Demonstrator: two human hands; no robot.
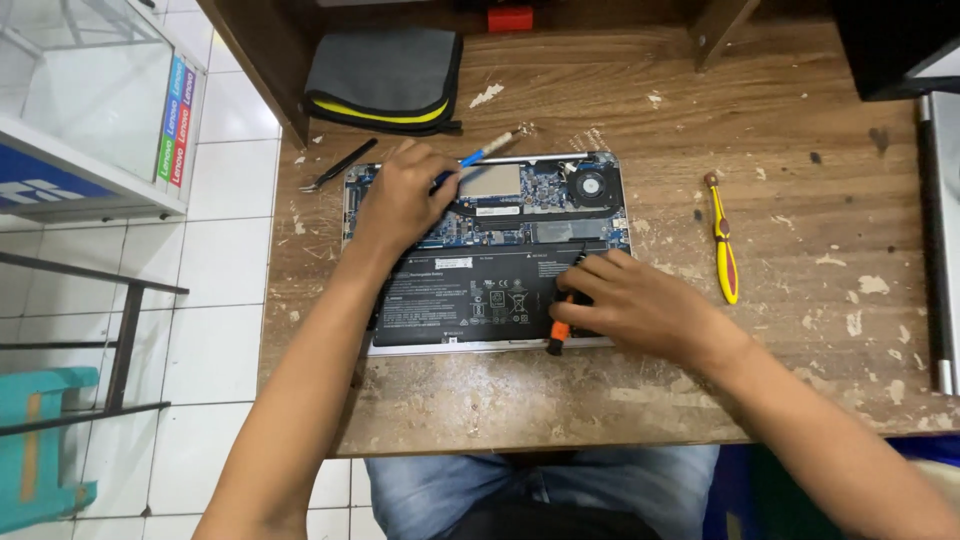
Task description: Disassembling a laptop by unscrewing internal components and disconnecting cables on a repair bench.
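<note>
An opened laptop (600, 172) lies bottom-up on a worn wooden table (780, 200), its blue circuit board, fan and black battery (450, 295) exposed. My left hand (402, 200) rests on the board's left part and grips a small brush (478, 153) with a blue handle and pale bristles pointing up-right. My right hand (630, 300) sits on the battery's right end and holds a screwdriver (560, 330) with a black and orange handle, its tip at the battery's upper edge.
A yellow-handled screwdriver (724, 240) lies right of the laptop. Black tweezers (338, 165) lie at its upper left. A grey folded pouch with yellow trim (385, 75) sits at the back. Another grey device edge (935, 230) runs along the right. White tiled floor lies left.
</note>
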